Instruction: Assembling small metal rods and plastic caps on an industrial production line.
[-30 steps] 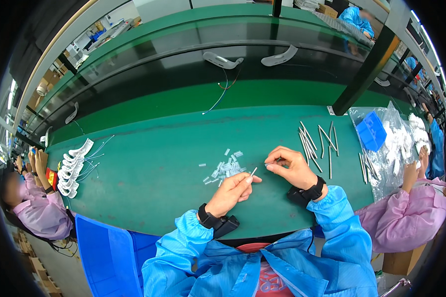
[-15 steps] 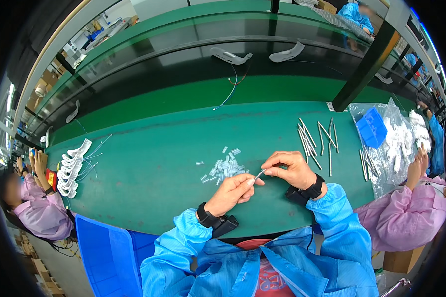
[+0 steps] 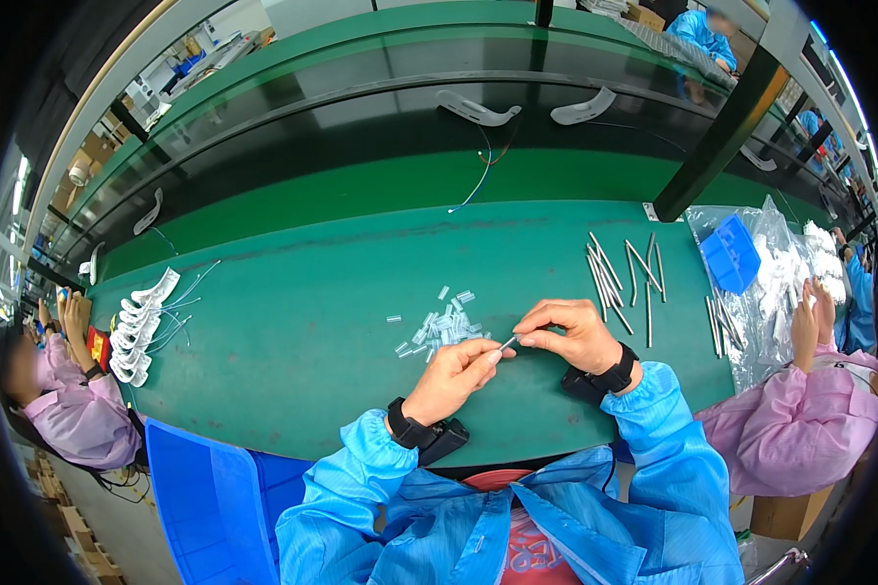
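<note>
Just right of a loose pile of short clear plastic sleeves (image 3: 449,327), my two hands meet over the green work surface. My left hand (image 3: 449,380) pinches one end of a slim silvery metal rod (image 3: 507,343) between thumb and fingers. At the other end, my right hand (image 3: 574,333) has thumb and forefinger closed on the same rod. Most of the rod is hidden by my fingers, and I cannot make out whether a sleeve is on it. Several more metal rods (image 3: 606,280) lie loosely to the right, beyond my right hand.
White curved parts with wires (image 3: 139,327) are lined up at the left. Opposite, a blue bin (image 3: 730,253) and clear bags (image 3: 785,278) lie near more rods (image 3: 723,324). Curved white parts (image 3: 478,108) sit on the dark belt. Co-workers in pink flank me; a black post (image 3: 717,146) stands far right.
Curved white parts on the dark belt have shifted to the right. My left fingers have changed their hold slightly near the rod; my right hand stays nearly still.
</note>
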